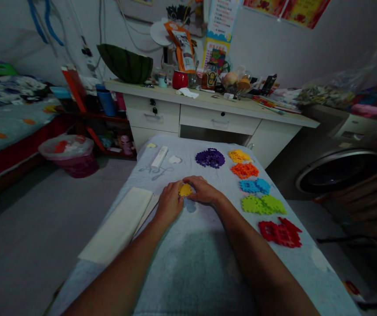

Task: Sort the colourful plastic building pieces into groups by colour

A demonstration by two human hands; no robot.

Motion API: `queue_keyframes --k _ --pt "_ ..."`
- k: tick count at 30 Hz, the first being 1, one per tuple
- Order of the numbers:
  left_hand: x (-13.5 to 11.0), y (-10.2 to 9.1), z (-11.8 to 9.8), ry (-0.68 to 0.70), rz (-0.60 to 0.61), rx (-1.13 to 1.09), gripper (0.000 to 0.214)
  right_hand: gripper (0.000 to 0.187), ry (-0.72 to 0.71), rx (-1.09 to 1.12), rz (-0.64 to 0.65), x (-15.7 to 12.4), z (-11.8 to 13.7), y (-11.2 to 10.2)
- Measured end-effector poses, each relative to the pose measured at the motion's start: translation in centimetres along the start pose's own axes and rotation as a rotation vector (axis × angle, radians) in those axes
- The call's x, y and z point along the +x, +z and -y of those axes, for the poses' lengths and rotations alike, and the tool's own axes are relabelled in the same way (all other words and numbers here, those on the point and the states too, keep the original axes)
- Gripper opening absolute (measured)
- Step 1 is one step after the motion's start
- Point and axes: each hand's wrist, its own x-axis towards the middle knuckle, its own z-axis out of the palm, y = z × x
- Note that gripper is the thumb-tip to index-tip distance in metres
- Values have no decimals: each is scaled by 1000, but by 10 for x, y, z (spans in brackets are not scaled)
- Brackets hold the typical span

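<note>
Over the middle of the cloth-covered table, my left hand [169, 201] and my right hand [204, 190] meet around a small group of yellow plastic building pieces [185, 190]. Fingers of both hands curl in against the yellow pieces from either side, hiding their edges. Beyond my right hand lies a pile of purple pieces [210, 158]. Down the right side of the table run sorted piles: orange-yellow pieces [239, 156], orange pieces [244, 170], blue pieces [255, 186], green pieces [263, 205] and red pieces [280, 232].
A folded cream sheet [119, 226] lies left of my left arm. Farther back sits a narrow white box [160, 157]. Behind the table stands a white desk [162, 115] bearing a watermelon piece [127, 63] and clutter. A washing machine [333, 153] is at right, a pink bin [71, 158] at left.
</note>
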Motion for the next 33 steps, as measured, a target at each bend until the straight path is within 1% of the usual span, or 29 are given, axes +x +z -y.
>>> queue_keyframes --k 3,9,15,18,20,22,24,28,31,33 --pt "0 1 1 15 -7 1 51 58 1 0 -29 -1 2 -2" --pt "0 4 1 21 -38 16 50 52 13 4 -59 -2 3 -4" --pt "-1 4 1 37 -31 35 51 51 40 -39 -66 -3 7 -2" --pt "-1 1 0 38 -18 61 52 49 45 -44 -77 -3 3 -5" --pt "-2 0 -2 36 -1 92 52 47 71 -51 -105 -2 -5 -12" --pt "-3 -2 -4 35 16 122 50 44 128 -69 -156 -1 -16 -23" --pt "-3 -3 -6 37 30 144 49 40 189 -79 -224 -1 -28 -38" --pt "-3 -3 -8 39 50 174 47 26 293 -112 -346 -5 -57 -80" --pt "-3 -3 -8 43 59 186 46 14 407 -189 -463 -9 -83 -114" --pt "-4 -3 -9 43 61 190 46 12 504 -226 -561 -11 -102 -133"
